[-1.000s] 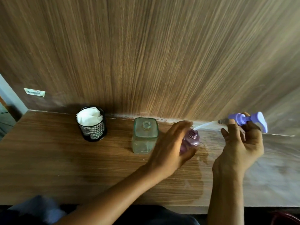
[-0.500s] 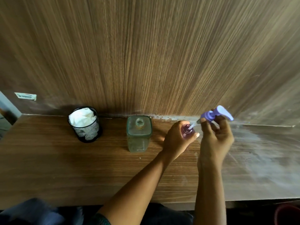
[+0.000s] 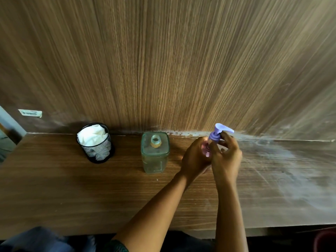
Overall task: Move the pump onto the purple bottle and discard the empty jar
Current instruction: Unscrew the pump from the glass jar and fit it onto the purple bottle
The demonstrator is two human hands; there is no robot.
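The lilac pump point(image 3: 218, 133) stands upright on the neck of the purple bottle point(image 3: 206, 149), its nozzle pointing right. My right hand point(image 3: 226, 155) grips the pump's collar from the right. My left hand point(image 3: 195, 158) is wrapped around the bottle, hiding most of its body. The empty square glass jar point(image 3: 155, 153) stands open-necked on the wooden table, just left of my left hand.
A black mesh cup point(image 3: 96, 144) stuffed with white cloth stands at the back left of the table point(image 3: 54, 188). A wood-panel wall point(image 3: 163, 60) rises right behind everything. The table's right part is pale and dusty. Its front edge runs along the bottom.
My right hand carried the pump leftward and down, sliding its tube into the bottle; the pump now stands upright on the neck. My left hand kept hold of the bottle.
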